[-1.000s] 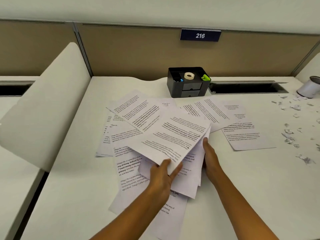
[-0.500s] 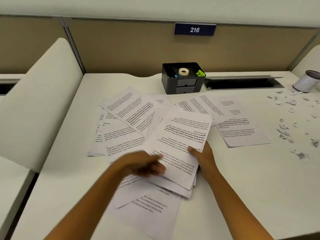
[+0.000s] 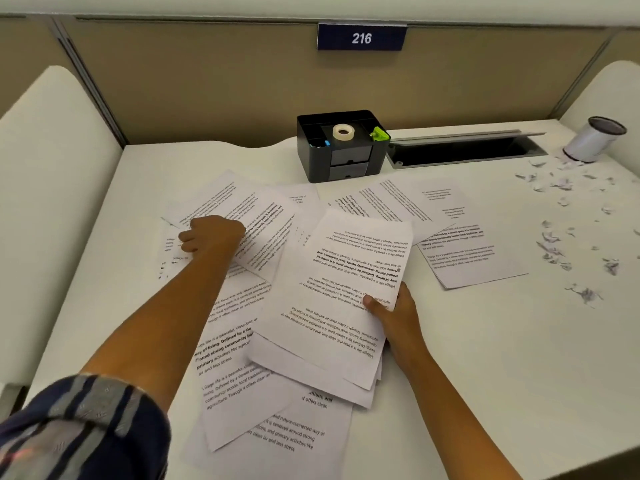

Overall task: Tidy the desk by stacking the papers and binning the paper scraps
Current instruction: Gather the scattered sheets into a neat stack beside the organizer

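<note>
— Beige cubicle partition (image 3: 207, 81) at the back, white worktop (image 3: 485, 358) below it, a black plastic desk organiser (image 3: 343, 150) against the partition. Where does the paper lie from that organiser?

— Mostly in front of it and to its front-left: loose printed white sheets (image 3: 242, 358) fanned over one another. Straight in front of the organiser, the right hand (image 3: 394, 313) holds the gathered pile of printed sheets (image 3: 339, 299). The thumb is on top and that grip is closed on the pile's right edge.

— And the other hand?

— The left hand (image 3: 211, 233) lies on the top printed sheet of the left fan (image 3: 249, 206), front-left of the organiser. Its fingers are curled, but I cannot tell whether the grip pinches the sheet or only rests on it.

— What does the next move turn on?

— My guess is that sheet's lie. It sits left of the pile, and its long axis slants across the pile's, which points roughly at the organiser. The left hand is nearer, so the sheet would go rightward and turn to square up.

— The scraps?

— Torn white paper scraps (image 3: 554, 244) lie front-right of the organiser, well apart from both hands. They are near the white cylindrical bin (image 3: 594, 140) to its right.
</note>
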Demonstrator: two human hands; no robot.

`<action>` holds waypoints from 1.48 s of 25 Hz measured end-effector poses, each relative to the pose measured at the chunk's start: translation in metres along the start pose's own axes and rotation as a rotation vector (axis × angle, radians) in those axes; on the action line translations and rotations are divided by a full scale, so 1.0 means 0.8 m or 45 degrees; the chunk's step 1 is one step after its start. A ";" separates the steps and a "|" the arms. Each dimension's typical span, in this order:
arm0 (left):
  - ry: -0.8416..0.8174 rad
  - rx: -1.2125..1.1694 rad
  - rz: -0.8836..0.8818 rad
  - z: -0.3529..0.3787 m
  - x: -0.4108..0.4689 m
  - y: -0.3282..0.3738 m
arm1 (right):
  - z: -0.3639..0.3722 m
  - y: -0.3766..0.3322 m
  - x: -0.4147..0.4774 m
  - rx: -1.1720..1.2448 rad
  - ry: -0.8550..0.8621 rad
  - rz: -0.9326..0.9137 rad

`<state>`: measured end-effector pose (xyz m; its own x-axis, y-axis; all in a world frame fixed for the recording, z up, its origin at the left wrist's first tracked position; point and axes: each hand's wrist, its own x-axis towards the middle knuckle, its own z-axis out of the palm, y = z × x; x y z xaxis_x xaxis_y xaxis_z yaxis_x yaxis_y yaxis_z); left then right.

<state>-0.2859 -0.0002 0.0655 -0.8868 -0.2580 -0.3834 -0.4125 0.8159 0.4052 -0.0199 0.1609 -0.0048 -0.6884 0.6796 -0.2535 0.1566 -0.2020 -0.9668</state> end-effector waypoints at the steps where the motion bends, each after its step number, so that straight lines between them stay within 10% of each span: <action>1: -0.007 -0.013 -0.085 0.002 -0.003 0.009 | 0.000 0.001 0.000 -0.006 0.002 0.000; 20: -0.198 -0.777 0.122 0.027 0.001 0.003 | 0.002 -0.001 -0.001 -0.067 0.013 -0.021; 29: 0.523 -0.913 1.019 -0.041 -0.058 0.013 | 0.002 -0.001 -0.003 -0.087 0.016 -0.023; 37: 0.125 -0.907 1.082 -0.075 -0.077 -0.046 | 0.003 -0.004 -0.004 -0.134 0.021 -0.028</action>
<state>-0.2285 -0.0455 0.1242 -0.9372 0.1781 0.2997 0.3396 0.2710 0.9007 -0.0202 0.1576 -0.0008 -0.6810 0.6945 -0.2322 0.2162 -0.1123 -0.9699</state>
